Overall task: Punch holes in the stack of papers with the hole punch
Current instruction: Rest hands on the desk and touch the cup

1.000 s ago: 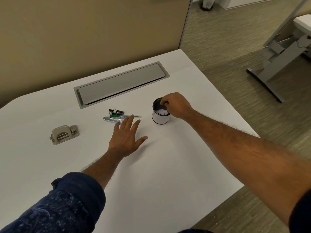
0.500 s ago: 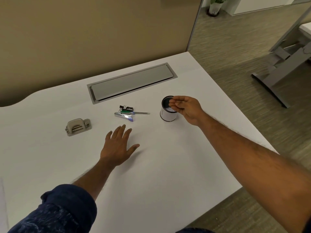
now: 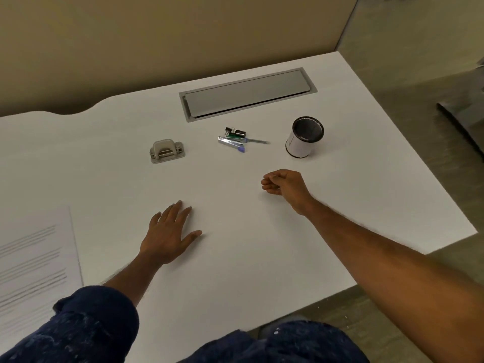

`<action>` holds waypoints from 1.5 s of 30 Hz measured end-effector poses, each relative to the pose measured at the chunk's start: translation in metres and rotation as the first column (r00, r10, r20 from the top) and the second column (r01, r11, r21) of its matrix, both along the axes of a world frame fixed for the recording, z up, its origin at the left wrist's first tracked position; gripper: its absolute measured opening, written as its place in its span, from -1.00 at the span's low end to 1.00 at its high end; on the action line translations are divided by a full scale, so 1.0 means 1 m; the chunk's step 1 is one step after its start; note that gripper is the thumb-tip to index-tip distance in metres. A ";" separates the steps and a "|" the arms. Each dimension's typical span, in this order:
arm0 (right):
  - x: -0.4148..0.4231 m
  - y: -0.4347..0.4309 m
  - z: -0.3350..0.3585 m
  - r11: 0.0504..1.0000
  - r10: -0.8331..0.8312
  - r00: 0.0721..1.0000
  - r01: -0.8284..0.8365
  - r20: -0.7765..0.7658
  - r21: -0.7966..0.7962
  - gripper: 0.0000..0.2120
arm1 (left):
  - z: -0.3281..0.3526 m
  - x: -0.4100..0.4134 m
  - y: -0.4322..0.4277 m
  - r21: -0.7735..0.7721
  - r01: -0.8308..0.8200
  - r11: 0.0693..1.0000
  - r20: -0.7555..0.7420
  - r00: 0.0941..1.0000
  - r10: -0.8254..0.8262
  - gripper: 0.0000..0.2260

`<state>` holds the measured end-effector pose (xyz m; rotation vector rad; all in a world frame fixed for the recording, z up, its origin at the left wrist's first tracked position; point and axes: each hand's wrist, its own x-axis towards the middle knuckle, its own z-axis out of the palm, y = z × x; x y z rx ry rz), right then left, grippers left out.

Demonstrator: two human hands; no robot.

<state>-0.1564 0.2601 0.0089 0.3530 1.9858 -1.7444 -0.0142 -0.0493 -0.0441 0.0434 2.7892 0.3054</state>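
White tabletop (image 3: pixel 235 258) seen from above. The one container is a cylindrical cup (image 3: pixel 301 145) with a white wall and a dark rim, standing upright toward the right side. Its interior is in shadow, so whether it holds anything cannot be made out. Set into the tabletop behind it is a long grey hatch (image 3: pixel 247 94), its cover lying flat. Between cup and hole punch (image 3: pixel 167 151) lies a small heap of stationery (image 3: pixel 235 141): black binder clips, a silvery metal piece with a blue tip, and a thin pen-like rod, overlapping so that the separate items are hard to tell apart. The beige hole punch sits alone, well apart from both hands. The stack of papers (image 3: pixel 34 258), faintly printed with blurred lines, lies at the near left, cut off by the frame edge and partly covered by a dark blue sleeve (image 3: pixel 86 323). The left hand (image 3: pixel 170 231) rests palm down on the tabletop, its fingers straight and slightly spread, holding nothing. The right hand (image 3: pixel 285 187) is near the cup but clear of it, fingers curled toward the palm; whether they enclose anything cannot be told.
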 end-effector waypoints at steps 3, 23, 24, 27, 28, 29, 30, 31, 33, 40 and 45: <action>0.019 -0.015 -0.016 0.977 0.141 0.988 -0.130 -0.060 0.167 -0.81 | -0.006 0.023 -0.016 -0.008 -0.030 1.000 0.005 1.000 0.030 -0.21; 0.135 -0.082 -0.099 0.216 0.777 0.628 -0.211 -0.037 0.953 -0.21 | -0.044 0.079 -0.029 -0.107 -0.037 0.994 -0.056 0.998 0.032 -0.14; 0.140 -0.089 -0.100 0.220 0.796 0.603 -0.218 -0.046 0.951 -0.21 | -0.044 0.079 -0.029 -0.102 -0.036 0.994 -0.060 0.998 0.029 -0.14; 0.153 -0.108 -0.103 0.223 0.833 0.549 -0.223 -0.067 0.949 -0.22 | -0.045 0.079 -0.030 -0.089 -0.031 0.996 -0.070 0.997 0.025 -0.14; 0.155 -0.111 -0.104 0.223 0.843 0.533 -0.223 -0.073 0.949 -0.24 | -0.045 0.079 -0.030 -0.084 -0.032 0.996 -0.077 0.997 0.025 -0.15; 0.155 -0.113 -0.104 0.221 0.854 0.514 -0.225 -0.077 0.949 -0.27 | -0.046 0.079 -0.030 -0.078 -0.031 0.996 -0.086 0.996 0.025 -0.15; 0.155 -0.113 -0.104 0.217 0.870 0.487 -0.230 -0.081 0.949 -0.29 | -0.046 0.079 -0.030 -0.073 -0.026 0.997 -0.094 0.995 0.019 -0.16; 0.153 -0.112 -0.104 0.208 0.889 0.451 -0.238 -0.082 0.949 -0.31 | -0.046 0.079 -0.030 -0.073 -0.014 0.997 -0.099 0.995 0.006 -0.17; 0.150 -0.111 -0.103 0.181 0.925 0.372 -0.248 -0.079 0.952 -0.36 | -0.045 0.078 -0.030 -0.075 0.023 0.997 -0.116 0.993 -0.032 -0.19; 0.146 -0.094 -0.102 0.244 0.868 0.484 -0.222 -0.111 0.944 -0.20 | -0.044 0.062 -0.015 -0.075 0.126 0.989 -0.161 0.977 -0.137 -0.20; 0.150 -0.075 -0.104 0.223 0.839 0.540 -0.215 -0.074 0.951 -0.17 | -0.044 0.055 0.005 -0.061 0.182 0.981 -0.170 0.967 -0.190 -0.20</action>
